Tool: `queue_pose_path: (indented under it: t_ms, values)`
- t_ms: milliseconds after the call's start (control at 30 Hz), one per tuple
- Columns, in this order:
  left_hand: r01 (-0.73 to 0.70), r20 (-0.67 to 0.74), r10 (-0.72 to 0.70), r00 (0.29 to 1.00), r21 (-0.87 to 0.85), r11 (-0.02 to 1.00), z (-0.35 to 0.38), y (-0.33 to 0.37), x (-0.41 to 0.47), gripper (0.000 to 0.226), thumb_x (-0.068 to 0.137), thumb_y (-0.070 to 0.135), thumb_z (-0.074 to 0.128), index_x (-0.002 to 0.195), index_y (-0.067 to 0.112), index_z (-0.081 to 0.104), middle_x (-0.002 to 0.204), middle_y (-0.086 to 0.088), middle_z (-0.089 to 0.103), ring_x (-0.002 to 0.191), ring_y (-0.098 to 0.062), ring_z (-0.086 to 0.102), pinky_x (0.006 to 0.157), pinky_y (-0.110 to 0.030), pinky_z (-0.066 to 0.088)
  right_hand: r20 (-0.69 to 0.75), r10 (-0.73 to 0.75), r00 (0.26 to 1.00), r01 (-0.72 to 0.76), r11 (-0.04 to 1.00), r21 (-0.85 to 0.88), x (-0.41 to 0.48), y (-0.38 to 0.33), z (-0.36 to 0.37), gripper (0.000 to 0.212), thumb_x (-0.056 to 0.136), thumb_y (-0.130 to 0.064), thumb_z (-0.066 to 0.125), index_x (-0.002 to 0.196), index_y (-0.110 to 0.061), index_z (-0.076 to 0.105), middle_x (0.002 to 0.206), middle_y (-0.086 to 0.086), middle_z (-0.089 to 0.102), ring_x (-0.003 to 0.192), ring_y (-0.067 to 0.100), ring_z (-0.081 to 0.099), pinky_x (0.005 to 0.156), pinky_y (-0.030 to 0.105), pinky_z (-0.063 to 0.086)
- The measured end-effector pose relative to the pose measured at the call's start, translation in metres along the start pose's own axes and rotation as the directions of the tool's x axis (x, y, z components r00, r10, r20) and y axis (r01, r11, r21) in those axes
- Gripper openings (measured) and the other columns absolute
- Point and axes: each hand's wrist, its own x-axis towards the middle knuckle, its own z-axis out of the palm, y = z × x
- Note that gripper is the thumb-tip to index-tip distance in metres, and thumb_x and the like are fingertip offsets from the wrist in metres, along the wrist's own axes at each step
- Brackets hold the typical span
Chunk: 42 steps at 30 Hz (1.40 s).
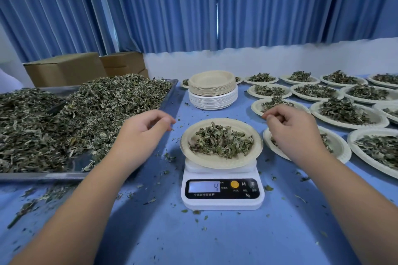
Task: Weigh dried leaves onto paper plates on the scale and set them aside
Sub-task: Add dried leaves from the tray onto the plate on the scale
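Note:
A white digital scale (222,197) stands at the table's middle, its display reading 4. On it rests a paper plate (216,162) with a heap of dried leaves (220,142). My left hand (142,133) hovers just left of the plate, fingers loosely curled, holding nothing that I can see. My right hand (293,129) hovers to the plate's right, above a filled plate (338,146), fingertips drawn together; whether they pinch a leaf is unclear. A big metal tray (43,175) heaped with loose dried leaves (71,118) lies at the left.
A stack of unused paper plates (212,90) stands behind the scale. Several filled plates (349,112) cover the table's right side. Cardboard boxes (64,69) sit behind the tray. Leaf crumbs litter the blue tablecloth (215,239). Blue curtains hang behind.

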Motion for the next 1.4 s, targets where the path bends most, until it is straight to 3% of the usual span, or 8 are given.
queue_pose_path:
  t_ms: [200,500,600,800,900,1000,1267,1400]
  values:
    - [0.248,-0.077,-0.243,0.967,0.510,0.824,-0.038,-0.042,0.011,0.022,0.088,0.013,0.056,0.097,0.030,0.068,0.103,0.004,0.061,0.070,-0.012,0.056,0.062,-0.028,0.042,-0.009,0.026,1.000,-0.026,1.000,-0.016,-0.001,-0.001,-0.001,0.024,0.090,-0.013,0.054,0.079,-0.031,0.066,0.055,-0.022,0.054,0.050,0.001,0.048,0.053,0.023,0.034]
    - [0.407,-0.169,-0.371,0.913,0.378,0.832,-0.057,-0.061,0.018,0.021,0.097,0.030,0.046,0.092,0.027,0.066,0.062,-0.001,0.063,0.044,-0.017,0.051,0.041,-0.020,0.035,0.010,-0.001,1.000,0.002,0.998,-0.062,-0.007,-0.006,0.001,0.030,0.090,-0.014,0.056,0.072,-0.037,0.062,0.056,-0.005,0.055,0.046,0.003,0.046,0.048,0.025,0.036]
    - [0.394,-0.086,-0.399,0.913,0.444,0.805,-0.050,-0.065,0.016,0.018,0.097,0.035,0.047,0.100,0.029,0.064,0.071,0.002,0.064,0.053,-0.017,0.058,0.046,-0.023,0.041,0.013,0.006,1.000,-0.005,0.998,-0.067,-0.007,-0.007,0.000,0.030,0.090,-0.013,0.056,0.072,-0.036,0.063,0.056,-0.006,0.055,0.048,0.004,0.047,0.049,0.025,0.037]
    - [0.301,0.093,-0.464,0.881,0.646,0.701,-0.042,-0.071,0.018,0.046,0.097,0.046,0.045,0.140,0.029,0.047,0.136,-0.006,0.055,0.102,-0.025,0.058,0.080,-0.029,0.046,-0.005,0.035,0.999,-0.035,0.994,-0.103,-0.007,-0.003,-0.001,0.025,0.090,-0.012,0.055,0.078,-0.031,0.067,0.055,-0.005,0.053,0.048,0.004,0.048,0.051,0.025,0.035]
    - [0.266,0.116,-0.462,0.879,0.686,0.678,-0.041,-0.071,0.016,0.043,0.098,0.046,0.041,0.137,0.030,0.052,0.133,-0.006,0.058,0.110,-0.027,0.057,0.088,-0.032,0.045,-0.009,0.030,0.999,-0.031,0.994,-0.106,-0.008,-0.003,-0.001,0.029,0.090,-0.013,0.055,0.073,-0.035,0.064,0.053,-0.007,0.052,0.047,0.006,0.046,0.050,0.026,0.036]
    - [0.260,0.085,-0.429,0.899,0.685,0.681,-0.040,-0.069,0.016,0.035,0.099,0.042,0.039,0.124,0.029,0.061,0.113,-0.003,0.066,0.092,-0.023,0.060,0.081,-0.032,0.050,-0.004,0.028,1.000,-0.028,0.994,-0.103,-0.009,-0.004,0.000,0.028,0.090,-0.013,0.055,0.074,-0.034,0.064,0.053,-0.007,0.051,0.046,0.006,0.045,0.049,0.027,0.037]
    - [0.305,0.192,-0.511,0.838,0.610,0.731,-0.029,-0.047,0.011,0.066,0.099,0.061,0.019,0.140,0.018,0.048,0.144,-0.007,0.049,0.129,-0.029,0.046,0.099,-0.038,0.036,0.012,0.015,1.000,-0.014,0.995,-0.102,-0.009,-0.006,0.001,0.029,0.090,-0.011,0.054,0.075,-0.033,0.065,0.056,-0.002,0.053,0.045,0.005,0.043,0.050,0.026,0.038]
    - [0.248,0.210,-0.522,0.827,0.697,0.673,-0.022,-0.042,0.008,0.064,0.096,0.062,0.032,0.134,0.013,0.049,0.134,-0.008,0.053,0.118,-0.027,0.052,0.085,-0.031,0.039,0.022,0.005,1.000,-0.003,0.994,-0.113,-0.009,-0.006,0.001,0.030,0.090,-0.010,0.054,0.074,-0.034,0.064,0.056,-0.001,0.052,0.045,0.006,0.043,0.049,0.025,0.037]
